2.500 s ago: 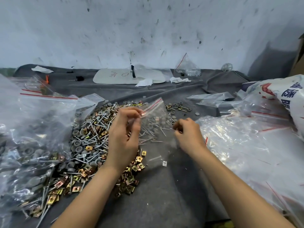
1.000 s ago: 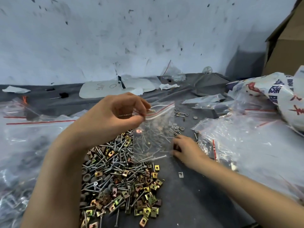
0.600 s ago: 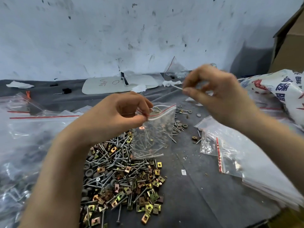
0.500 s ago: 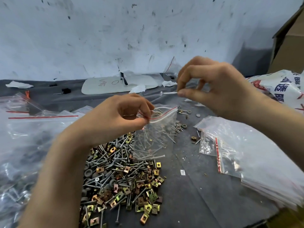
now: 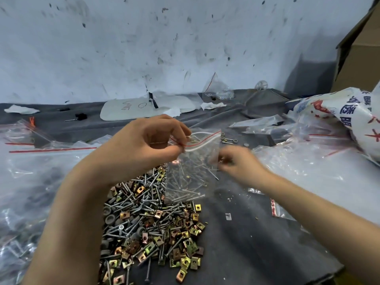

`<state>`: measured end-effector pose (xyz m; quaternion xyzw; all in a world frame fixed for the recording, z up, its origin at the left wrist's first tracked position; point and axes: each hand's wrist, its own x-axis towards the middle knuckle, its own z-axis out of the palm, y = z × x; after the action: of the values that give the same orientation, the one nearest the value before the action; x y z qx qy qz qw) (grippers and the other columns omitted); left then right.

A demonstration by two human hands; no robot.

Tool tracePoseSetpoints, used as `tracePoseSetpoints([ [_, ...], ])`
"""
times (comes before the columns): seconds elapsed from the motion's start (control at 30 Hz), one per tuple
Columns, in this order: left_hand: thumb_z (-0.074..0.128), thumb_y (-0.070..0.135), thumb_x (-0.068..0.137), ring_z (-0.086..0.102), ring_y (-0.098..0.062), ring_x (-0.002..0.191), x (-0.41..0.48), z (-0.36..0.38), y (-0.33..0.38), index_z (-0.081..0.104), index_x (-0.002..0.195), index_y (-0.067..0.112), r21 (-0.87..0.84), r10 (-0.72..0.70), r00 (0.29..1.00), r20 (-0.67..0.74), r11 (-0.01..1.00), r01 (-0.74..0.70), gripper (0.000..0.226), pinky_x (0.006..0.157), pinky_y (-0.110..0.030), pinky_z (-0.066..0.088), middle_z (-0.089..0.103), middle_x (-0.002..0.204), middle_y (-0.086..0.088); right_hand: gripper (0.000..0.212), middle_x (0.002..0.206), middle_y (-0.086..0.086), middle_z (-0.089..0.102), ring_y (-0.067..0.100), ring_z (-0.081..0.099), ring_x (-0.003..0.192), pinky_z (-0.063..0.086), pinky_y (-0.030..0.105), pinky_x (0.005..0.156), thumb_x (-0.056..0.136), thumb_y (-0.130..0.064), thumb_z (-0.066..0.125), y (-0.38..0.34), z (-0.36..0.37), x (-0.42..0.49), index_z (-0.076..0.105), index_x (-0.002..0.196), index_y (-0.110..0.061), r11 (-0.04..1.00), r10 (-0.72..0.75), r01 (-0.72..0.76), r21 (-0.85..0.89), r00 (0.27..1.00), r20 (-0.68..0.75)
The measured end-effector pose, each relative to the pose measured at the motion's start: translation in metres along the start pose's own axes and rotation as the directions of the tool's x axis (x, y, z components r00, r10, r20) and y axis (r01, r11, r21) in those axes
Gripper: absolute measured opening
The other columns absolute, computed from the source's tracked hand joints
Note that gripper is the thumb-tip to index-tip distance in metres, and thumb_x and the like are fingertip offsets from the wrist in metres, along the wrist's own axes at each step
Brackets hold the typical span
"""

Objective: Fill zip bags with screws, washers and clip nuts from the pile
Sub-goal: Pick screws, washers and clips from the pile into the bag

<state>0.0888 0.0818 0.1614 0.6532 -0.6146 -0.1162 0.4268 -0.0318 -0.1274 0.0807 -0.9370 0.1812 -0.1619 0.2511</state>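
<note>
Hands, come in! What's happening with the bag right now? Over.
Left hand pinches bag mouth, open, screws inside. Right hand beside bag, blurred, grip unclear. Pile underneath, nothing blocking.

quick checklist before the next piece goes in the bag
1. Bag mouth open: ok. The zip bag has its red-lined lip parted from the white zip strip.
2. Grip on the rim: ok. The left hand pinches the top edge and holds the bag upright.
3. Piece in the right hand: cannot tell. It is motion-blurred beside the bag.
4. Room left in the bag: ok. The screws lie mostly in its lower part.
5. Washers and clip nuts already inside: cannot tell. Only screws show clearly.
6. Supply at hand: ok. The pile lies just below the bag.
</note>
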Motion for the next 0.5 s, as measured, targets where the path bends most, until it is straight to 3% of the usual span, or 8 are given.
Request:
tracePoseSetpoints([
  [0.13,0.06,0.044,0.071,0.046,-0.043,0.069,0.001,-0.001,0.0,0.068,0.082,0.028,0.007,0.019,1.0,0.006,1.0,-0.019,0.021,0.061,-0.021,0.042,0.066,0.111,0.014,0.016,0.11,0.004,0.056,0.024,0.05,0.113,0.042,0.04,0.095,0.088,-0.017,0.064,0.013,0.044,-0.005,0.07,0.101,-0.022,0.984,-0.054,0.077,-0.159,0.988,0.145],
  [0.27,0.06,0.045,0.071,0.05,-0.044,0.074,0.0,-0.003,-0.002,0.069,0.082,0.029,0.015,0.005,1.0,-0.013,1.0,-0.004,0.021,0.062,-0.031,0.047,0.067,0.11,0.017,0.012,0.105,0.0,0.053,0.02,0.044,0.105,0.046,0.04,0.084,0.089,-0.023,0.062,0.013,0.056,-0.006,0.067,0.1,-0.021,0.945,-0.187,0.201,-0.257,0.979,0.078],
  [0.37,0.06,0.044,0.071,0.048,-0.042,0.069,-0.001,-0.004,-0.005,0.069,0.083,0.028,0.023,0.009,1.0,-0.006,1.0,-0.009,0.022,0.062,-0.025,0.044,0.067,0.11,0.016,0.008,0.102,0.006,0.06,0.028,0.052,0.099,0.051,0.044,0.08,0.087,-0.014,0.062,0.014,0.059,-0.009,0.069,0.092,-0.012,0.861,-0.372,0.378,-0.341,0.924,0.086],
  [0.43,0.06,0.045,0.071,0.042,-0.032,0.061,-0.002,-0.003,-0.005,0.069,0.083,0.028,0.02,0.016,1.0,0.002,1.0,-0.016,0.023,0.058,-0.017,0.04,0.067,0.109,0.016,0.015,0.109,0.005,0.061,0.028,0.051,0.105,0.047,0.043,0.088,0.089,-0.015,0.059,0.016,0.06,-0.008,0.069,0.099,-0.013,0.834,-0.38,0.405,-0.375,0.914,0.14],
  [0.5,0.06,0.046,0.07,0.042,-0.031,0.06,-0.001,-0.002,-0.005,0.069,0.083,0.027,0.018,0.015,1.0,0.004,1.0,-0.015,0.024,0.058,-0.019,0.041,0.067,0.109,0.017,0.019,0.115,0.0,0.056,0.023,0.043,0.11,0.043,0.039,0.092,0.091,-0.02,0.056,0.017,0.058,-0.002,0.067,0.106,-0.018,0.855,-0.319,0.362,-0.37,0.932,0.175],
])
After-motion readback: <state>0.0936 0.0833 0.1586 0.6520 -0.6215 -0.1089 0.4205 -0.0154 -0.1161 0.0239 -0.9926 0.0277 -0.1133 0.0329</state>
